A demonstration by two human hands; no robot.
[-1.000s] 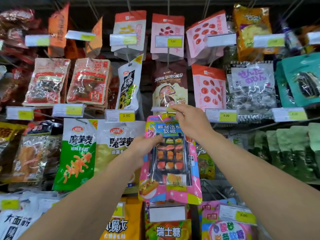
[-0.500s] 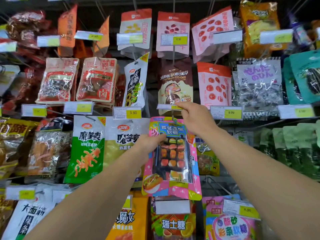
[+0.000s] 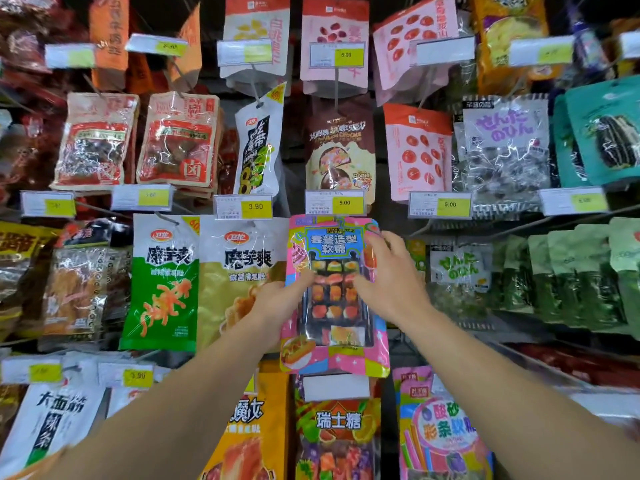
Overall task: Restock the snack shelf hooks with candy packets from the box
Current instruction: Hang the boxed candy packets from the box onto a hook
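While my left hand (image 3: 280, 299) grips the candy packet (image 3: 334, 296) hanging upright, my right hand (image 3: 388, 275) rests loose-fingered on its right edge, both level.

Packets (image 3: 239, 282) crowding every hook

Green konjac packet (image 3: 161, 282) hangs beside tan packet (image 3: 242, 278).

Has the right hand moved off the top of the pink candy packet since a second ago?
Yes. The right hand has dropped from just under the 5.00 price tag to the right side of the pink candy packet.
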